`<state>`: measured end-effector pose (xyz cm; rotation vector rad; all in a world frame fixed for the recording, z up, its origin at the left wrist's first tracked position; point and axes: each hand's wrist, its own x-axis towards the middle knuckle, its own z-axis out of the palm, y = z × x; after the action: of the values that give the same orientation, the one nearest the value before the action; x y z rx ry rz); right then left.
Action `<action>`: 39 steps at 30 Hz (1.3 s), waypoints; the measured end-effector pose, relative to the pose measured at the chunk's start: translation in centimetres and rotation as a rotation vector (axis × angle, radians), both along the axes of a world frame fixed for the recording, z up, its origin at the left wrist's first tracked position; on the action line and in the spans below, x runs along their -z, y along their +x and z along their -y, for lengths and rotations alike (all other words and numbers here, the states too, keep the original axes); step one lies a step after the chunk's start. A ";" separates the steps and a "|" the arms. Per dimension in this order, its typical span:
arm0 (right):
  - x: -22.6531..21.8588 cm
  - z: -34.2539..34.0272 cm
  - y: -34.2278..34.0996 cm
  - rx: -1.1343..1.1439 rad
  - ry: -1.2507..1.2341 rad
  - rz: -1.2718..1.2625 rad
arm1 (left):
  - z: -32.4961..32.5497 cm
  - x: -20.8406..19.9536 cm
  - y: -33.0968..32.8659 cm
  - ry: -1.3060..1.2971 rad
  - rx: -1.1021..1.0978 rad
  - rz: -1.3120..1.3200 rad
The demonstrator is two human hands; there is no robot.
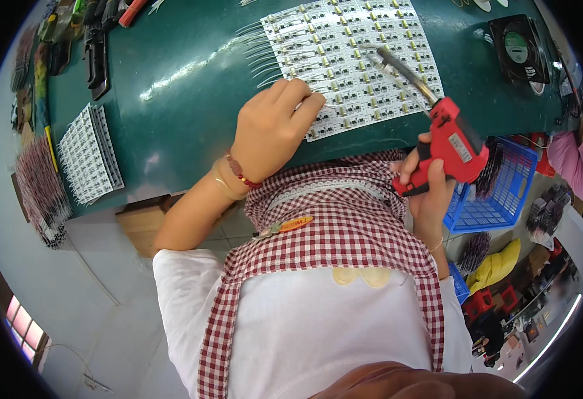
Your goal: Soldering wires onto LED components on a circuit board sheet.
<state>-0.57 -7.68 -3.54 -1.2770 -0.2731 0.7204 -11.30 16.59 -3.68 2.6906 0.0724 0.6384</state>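
A large white panel of small circuit boards (371, 66) lies on the green table, with rows of dark and yellowish parts. Thin white wires (265, 60) stick out from its left edge. Over the panel's lower left corner, my left hand (275, 126) is closed with thumb and fingers pinched on a thin white wire, mostly hidden by the fingers. My right hand (428, 173) is wrapped round the grip of a red soldering gun (457, 143). The gun's metal barrel points up and left, its tip above the panel's right half.
Stacked circuit board panels (90, 156) stand at the table's left edge, beside bundled wires (38, 179). Hand tools (95, 60) lie far left. A black fan (519, 50) sits far right. A blue crate (497, 199) is below the table's right side. Another person's pink sleeve (567, 159) shows at right.
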 end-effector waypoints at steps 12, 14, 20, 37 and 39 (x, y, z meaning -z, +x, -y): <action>-0.3 3.8 -2.7 -0.108 -0.312 0.081 | -1.0 1.5 0.3 0.074 0.211 -0.033; -0.8 4.1 -2.6 -0.118 -0.315 0.034 | -1.1 1.5 0.4 0.063 0.219 -0.035; -0.3 5.5 -2.6 -0.193 -0.391 0.091 | -0.9 1.3 0.4 0.077 0.210 -0.041; -0.5 6.5 -2.8 -0.229 -0.483 0.132 | -0.9 1.4 0.2 0.084 0.218 -0.030; -0.7 6.2 -2.9 -0.178 -0.483 0.114 | -1.1 1.5 0.3 0.043 0.224 0.014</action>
<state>-3.49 -13.86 -2.83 -1.7718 -0.3193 0.9003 -11.02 17.66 -5.15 2.6819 -0.2460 0.5946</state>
